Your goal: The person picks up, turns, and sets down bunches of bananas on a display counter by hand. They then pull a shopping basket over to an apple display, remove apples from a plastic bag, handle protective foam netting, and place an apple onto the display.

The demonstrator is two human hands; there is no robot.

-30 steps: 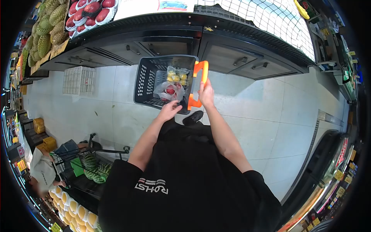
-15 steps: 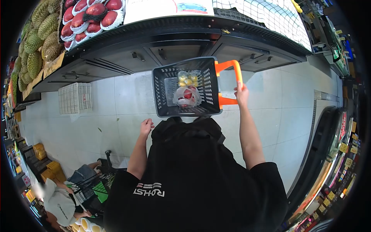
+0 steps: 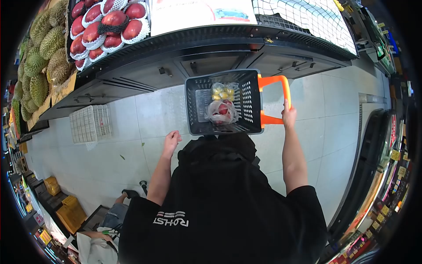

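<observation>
A dark grey shopping basket lies in front of me, beside the display counter. My right hand is closed round its orange handle, which sticks out to the right. Inside the basket are a clear bag of red fruit and, just above it, a pack of yellow fruit. My left hand hangs left of the basket without touching it, its fingers curled together and nothing visible in them.
Above the black counter lie red fruits in foam nets and durians. A white crate stands on the floor at left. Another person is at lower left, and a display case runs along the right.
My left hand has come off the bag and moved down-left. The basket and my right hand on its handle have shifted right in view. The other person's cart has mostly gone out of sight.
</observation>
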